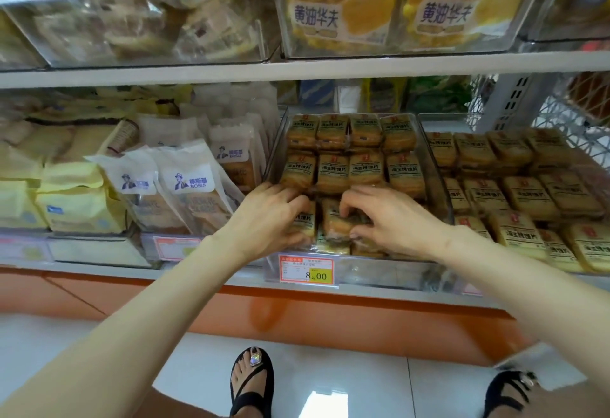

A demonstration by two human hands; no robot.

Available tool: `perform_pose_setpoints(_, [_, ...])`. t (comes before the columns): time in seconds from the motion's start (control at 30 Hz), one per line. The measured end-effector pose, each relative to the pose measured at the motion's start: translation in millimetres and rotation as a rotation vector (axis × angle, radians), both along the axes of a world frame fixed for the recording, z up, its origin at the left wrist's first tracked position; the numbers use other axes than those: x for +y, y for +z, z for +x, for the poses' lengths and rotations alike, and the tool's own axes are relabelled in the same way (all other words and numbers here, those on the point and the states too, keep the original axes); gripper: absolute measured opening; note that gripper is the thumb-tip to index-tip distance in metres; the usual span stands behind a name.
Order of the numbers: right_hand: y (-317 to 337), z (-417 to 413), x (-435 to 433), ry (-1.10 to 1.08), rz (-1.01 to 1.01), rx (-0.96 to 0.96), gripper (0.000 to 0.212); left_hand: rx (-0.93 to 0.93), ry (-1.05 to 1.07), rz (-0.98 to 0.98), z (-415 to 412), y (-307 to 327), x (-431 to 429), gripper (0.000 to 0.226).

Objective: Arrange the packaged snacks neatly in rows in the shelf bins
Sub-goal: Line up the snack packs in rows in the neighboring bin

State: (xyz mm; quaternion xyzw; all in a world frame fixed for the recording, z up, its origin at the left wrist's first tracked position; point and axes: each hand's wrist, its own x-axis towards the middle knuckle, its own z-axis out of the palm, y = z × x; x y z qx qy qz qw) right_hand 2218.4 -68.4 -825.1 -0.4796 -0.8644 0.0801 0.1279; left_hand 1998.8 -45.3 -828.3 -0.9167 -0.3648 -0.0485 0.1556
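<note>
Tan snack packets (331, 223) in both hands (274, 216) (394, 222)

A clear middle bin (396, 274), fronted by a price tag (307, 273), is set on the white lower shelf (82, 269), flanked by neighbouring bins (95, 249). More clear bins (396, 51) are carried by the upper shelf (198, 72).

The left forearm (148, 305), at seven o'clock, and the right forearm (528, 285), at four o'clock, are bare right to the frame edge. The left hand (270, 216) and right hand (389, 219) are bare too. At six o'clock, the left foot wears a black strappy sandal (268, 384) with a shiny jewelled ornament (254, 359) on the toe strap. At five o'clock, the right foot wears the matching sandal (505, 391).
</note>
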Motion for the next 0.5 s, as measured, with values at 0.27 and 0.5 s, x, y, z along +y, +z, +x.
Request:
perform_pose_setpoints(0.27, [-7, -2, 2, 0.061, -0.088, 0.095, 0.025, 0.046, 0.019, -0.08, -1, 5, 8, 0.051])
perform_pose_setpoints(0.5, [14, 24, -1, 0.057, -0.13, 0.21, 0.031, -0.08, 0.041, -0.183, 9, 2, 6, 0.057])
